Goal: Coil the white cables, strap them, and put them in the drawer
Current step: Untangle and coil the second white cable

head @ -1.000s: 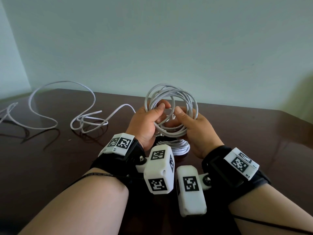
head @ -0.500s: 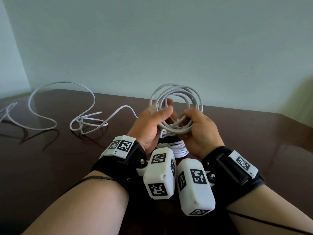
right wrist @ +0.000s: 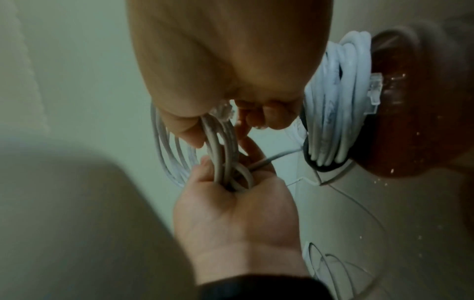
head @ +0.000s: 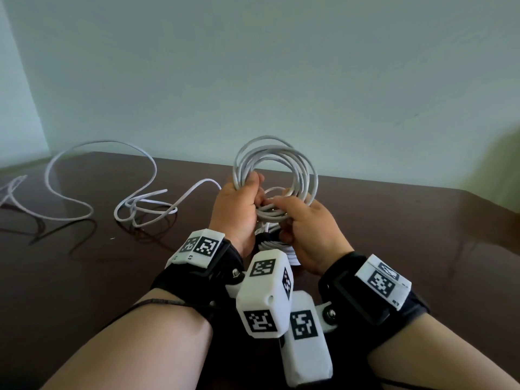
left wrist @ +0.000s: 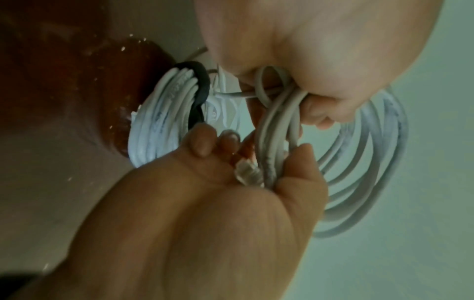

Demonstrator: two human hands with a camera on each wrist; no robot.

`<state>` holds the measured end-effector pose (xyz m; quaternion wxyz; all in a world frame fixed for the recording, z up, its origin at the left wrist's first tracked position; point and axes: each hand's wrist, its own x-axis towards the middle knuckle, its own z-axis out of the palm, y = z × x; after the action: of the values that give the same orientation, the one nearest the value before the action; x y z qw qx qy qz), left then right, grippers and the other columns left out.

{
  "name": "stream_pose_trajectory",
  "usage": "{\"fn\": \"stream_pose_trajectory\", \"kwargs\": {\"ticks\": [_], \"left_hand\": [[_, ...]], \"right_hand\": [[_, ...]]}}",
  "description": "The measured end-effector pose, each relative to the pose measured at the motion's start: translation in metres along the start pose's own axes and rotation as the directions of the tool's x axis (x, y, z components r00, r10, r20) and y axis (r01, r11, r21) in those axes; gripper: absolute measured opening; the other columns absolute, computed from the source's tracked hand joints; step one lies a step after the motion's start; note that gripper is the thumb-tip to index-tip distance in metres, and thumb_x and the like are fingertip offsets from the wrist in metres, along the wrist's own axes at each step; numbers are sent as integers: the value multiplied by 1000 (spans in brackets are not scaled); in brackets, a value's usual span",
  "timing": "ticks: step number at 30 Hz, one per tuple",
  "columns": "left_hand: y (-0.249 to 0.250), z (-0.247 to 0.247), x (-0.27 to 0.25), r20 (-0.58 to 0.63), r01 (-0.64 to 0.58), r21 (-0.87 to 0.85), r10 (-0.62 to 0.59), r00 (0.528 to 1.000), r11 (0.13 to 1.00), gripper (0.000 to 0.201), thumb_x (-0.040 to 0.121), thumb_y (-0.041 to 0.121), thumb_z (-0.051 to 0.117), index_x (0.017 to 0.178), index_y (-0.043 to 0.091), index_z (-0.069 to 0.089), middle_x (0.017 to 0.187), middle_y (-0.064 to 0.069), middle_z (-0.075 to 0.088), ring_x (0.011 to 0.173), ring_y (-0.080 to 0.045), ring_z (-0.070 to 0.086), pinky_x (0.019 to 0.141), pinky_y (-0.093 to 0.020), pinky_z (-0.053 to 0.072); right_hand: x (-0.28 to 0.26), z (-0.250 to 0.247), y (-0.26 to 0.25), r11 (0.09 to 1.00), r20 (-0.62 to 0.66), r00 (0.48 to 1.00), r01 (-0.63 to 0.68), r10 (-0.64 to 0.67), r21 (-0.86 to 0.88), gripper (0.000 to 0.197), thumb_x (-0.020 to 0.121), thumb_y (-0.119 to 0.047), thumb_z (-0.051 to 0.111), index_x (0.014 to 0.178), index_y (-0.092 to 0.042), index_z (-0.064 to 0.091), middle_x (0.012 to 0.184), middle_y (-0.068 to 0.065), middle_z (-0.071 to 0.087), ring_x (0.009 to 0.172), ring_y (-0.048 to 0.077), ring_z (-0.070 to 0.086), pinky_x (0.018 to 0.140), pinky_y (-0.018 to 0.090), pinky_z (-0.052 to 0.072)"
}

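Note:
I hold a coil of white cable [head: 277, 167] upright above the dark table [head: 422, 235]. My left hand [head: 242, 198] grips the coil's left side in a fist, seen at the coil [left wrist: 271, 154] in the left wrist view. A clear plug [left wrist: 247, 172] lies against that palm. My right hand [head: 298, 220] pinches the bottom strands, where one loop of cable [right wrist: 231, 174] sits in its fingers. Beneath both hands a second white coil [right wrist: 336, 111] lies on the table, bound by a black strap [left wrist: 198, 91]. No drawer is in view.
A loose white cable [head: 140, 205] trails from my left hand across the table to the left, with a big loop [head: 84, 170] near the wall. More cable [head: 11, 190] lies at the far left edge. A pale wall [head: 281, 80] stands behind the table.
The coil has shifted slightly left and turned in my hands. My left hand has closed into a fist on its left side, and my right fingers have dropped to the bottom strands.

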<state>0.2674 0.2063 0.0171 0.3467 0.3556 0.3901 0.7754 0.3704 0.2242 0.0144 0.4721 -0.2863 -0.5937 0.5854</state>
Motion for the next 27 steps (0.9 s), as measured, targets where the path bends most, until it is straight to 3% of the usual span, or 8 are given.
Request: {"fn": "stream_pose_trajectory", "kwargs": {"ticks": [4, 7, 11, 13, 15, 18, 22, 27], "left_hand": [[3, -9, 2, 23, -122, 385, 123, 992, 915, 17, 92, 28, 54, 79, 19, 59, 53, 10, 51, 52, -12, 48, 60, -29, 43], [5, -9, 0, 82, -153, 471, 130, 988, 869, 17, 95, 27, 52, 83, 19, 60, 64, 7, 54, 53, -3, 52, 60, -23, 43], [6, -10, 3, 38, -136, 459, 134, 990, 878, 17, 93, 22, 51, 77, 19, 56, 60, 5, 50, 55, -12, 52, 65, -33, 46], [7, -12, 5, 24, -132, 471, 137, 990, 872, 19, 94, 25, 50, 76, 21, 55, 62, 4, 51, 61, -19, 52, 70, -39, 46], [8, -13, 5, 18, -130, 490, 139, 990, 862, 20, 95, 28, 49, 76, 25, 54, 67, 3, 54, 66, -19, 54, 71, -37, 46], [7, -13, 4, 15, -129, 510, 141, 990, 851, 20, 95, 30, 49, 77, 26, 54, 68, 4, 53, 65, -15, 54, 67, -31, 44], [5, -13, 6, 0, -121, 483, 138, 990, 867, 21, 96, 27, 50, 75, 24, 54, 65, 5, 51, 61, -14, 52, 61, -27, 42], [2, -13, 8, -51, -62, 380, 88, 995, 923, 27, 95, 23, 50, 67, 20, 48, 54, 7, 43, 54, -15, 40, 66, -34, 39]], "right_hand": [[4, -15, -4, 999, -35, 999, -27, 26, -30, 24, 89, -13, 58, 65, -15, 56, 49, -2, 48, 37, 8, 38, 35, 19, 28], [6, -27, -7, 996, -19, 999, -29, 27, -85, 21, 88, -18, 61, 68, -14, 55, 55, 1, 47, 41, 9, 38, 37, 19, 28], [6, -27, -7, 988, -6, 999, 52, -54, -143, 50, 69, -64, 63, 88, -18, 57, 73, 3, 58, 61, 15, 52, 53, 28, 43], [6, -29, -10, 965, -98, 980, 147, -171, -216, 56, 73, -74, 52, 96, -23, 55, 85, 2, 61, 70, 14, 56, 63, 28, 47], [6, -32, -13, 939, -174, 952, 195, -250, -282, 30, 93, -53, 43, 93, -28, 58, 81, -7, 59, 67, 7, 50, 62, 23, 42], [6, -38, -15, 879, -167, 939, 203, -299, -431, 23, 96, -24, 48, 79, -25, 65, 62, -16, 59, 56, 0, 47, 55, 13, 43], [2, -37, -21, 896, -141, 945, 222, -295, -385, 23, 97, -20, 50, 80, -25, 65, 47, -17, 55, 44, -2, 48, 46, 9, 39], [5, -36, -17, 934, -154, 974, 104, -165, -341, 14, 91, -11, 58, 84, -14, 69, 57, 1, 60, 47, 12, 50, 50, 24, 46]]}}
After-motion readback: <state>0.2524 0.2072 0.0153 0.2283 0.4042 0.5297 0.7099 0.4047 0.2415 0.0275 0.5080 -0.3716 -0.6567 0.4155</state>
